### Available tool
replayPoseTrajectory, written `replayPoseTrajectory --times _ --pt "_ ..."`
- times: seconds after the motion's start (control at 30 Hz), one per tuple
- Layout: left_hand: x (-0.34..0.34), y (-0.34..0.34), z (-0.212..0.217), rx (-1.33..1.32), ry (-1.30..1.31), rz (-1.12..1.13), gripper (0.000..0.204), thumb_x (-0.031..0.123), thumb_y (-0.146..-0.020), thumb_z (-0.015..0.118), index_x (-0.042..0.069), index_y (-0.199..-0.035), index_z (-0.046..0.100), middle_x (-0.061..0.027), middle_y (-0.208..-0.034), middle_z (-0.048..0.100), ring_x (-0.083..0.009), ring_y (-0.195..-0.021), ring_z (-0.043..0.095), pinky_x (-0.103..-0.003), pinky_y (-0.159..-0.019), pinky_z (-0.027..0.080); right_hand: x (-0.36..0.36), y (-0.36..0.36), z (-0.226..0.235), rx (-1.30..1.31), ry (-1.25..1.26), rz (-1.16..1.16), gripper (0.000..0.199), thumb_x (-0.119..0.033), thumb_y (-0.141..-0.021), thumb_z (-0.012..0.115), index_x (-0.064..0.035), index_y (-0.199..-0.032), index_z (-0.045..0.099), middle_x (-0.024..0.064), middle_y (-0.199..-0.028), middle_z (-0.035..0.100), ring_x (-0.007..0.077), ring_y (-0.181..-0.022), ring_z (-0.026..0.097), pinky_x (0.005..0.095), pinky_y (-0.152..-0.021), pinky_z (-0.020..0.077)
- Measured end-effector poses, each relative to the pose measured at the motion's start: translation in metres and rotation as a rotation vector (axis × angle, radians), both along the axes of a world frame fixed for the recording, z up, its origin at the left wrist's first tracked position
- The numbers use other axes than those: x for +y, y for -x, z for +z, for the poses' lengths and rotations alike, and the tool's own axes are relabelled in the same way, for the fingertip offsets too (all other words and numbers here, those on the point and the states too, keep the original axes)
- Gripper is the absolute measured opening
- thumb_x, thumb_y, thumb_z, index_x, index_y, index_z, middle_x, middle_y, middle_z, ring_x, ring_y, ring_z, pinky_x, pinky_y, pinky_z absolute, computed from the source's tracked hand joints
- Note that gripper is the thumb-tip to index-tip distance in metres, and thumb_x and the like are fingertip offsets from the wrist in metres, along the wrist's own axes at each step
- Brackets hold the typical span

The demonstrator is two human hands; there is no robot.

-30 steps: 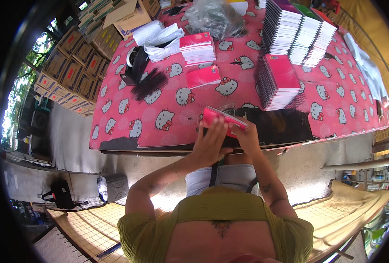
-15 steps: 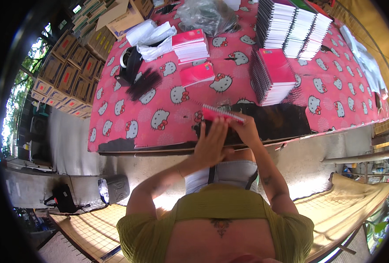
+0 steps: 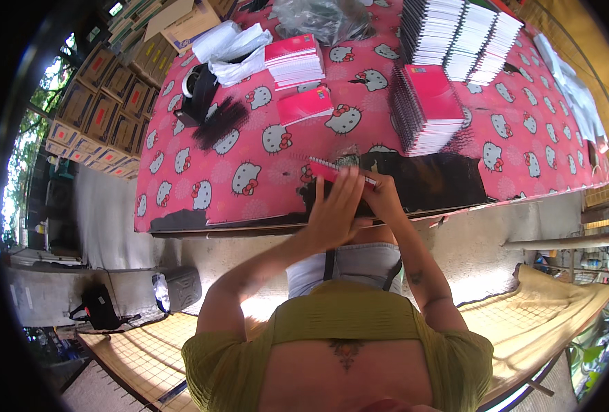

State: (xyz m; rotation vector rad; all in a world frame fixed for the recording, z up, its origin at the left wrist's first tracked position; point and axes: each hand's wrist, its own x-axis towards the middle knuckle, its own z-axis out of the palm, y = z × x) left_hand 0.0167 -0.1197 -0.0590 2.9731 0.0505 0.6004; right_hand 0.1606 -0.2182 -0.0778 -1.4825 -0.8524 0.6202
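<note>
Both hands, left hand (image 3: 335, 206) and right hand (image 3: 385, 200), clasp our red spiral-bound notebook (image 3: 340, 172) mid-frame; we judge binding underway, next needing careful coil seating.

We look down on a tabletop (image 3: 201, 178) draped in a pink cartoon-cat cloth, standing on a sunlit concrete floor (image 3: 105, 206). Stacked cardboard boxes (image 3: 88, 110) line the left side, with green foliage (image 3: 26, 147) beyond them. Woven mats (image 3: 551, 309) spread across the ground, and a black bag (image 3: 98, 307) sits at lower left.
</note>
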Motion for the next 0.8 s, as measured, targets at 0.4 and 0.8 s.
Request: replayPoseTrajectory --times 0.4,0.8 --pt "0.04 -0.029 0.054 -0.206 0.252 -0.137 0.018 0.024 -0.091 0.069 0.014 -0.105 0.07 -0.002 -0.1 0.07 -0.0202 -0.096 0.068 -0.057 -0.117 0.015 -0.003 0.001 0.033 -0.315 0.088 0.006 0.03 -0.012 -0.086 0.074 -0.0006 -0.112 0.07 0.0198 -0.086 0.071 0.0299 -0.076 0.07 0.0316 -0.07 0.0529" --pt "0.044 -0.031 0.049 -0.223 0.27 -0.174 0.012 0.015 -0.087 0.071 0.013 -0.1 0.07 -0.0003 -0.096 0.07 -0.0192 -0.095 0.067 -0.053 -0.117 0.017 -0.041 -0.039 0.07 -0.202 0.108 0.133 0.015 -0.001 -0.089 0.07 0.0049 -0.103 0.072 0.0091 -0.091 0.072 0.0123 -0.085 0.068 0.0264 -0.078 0.0546"
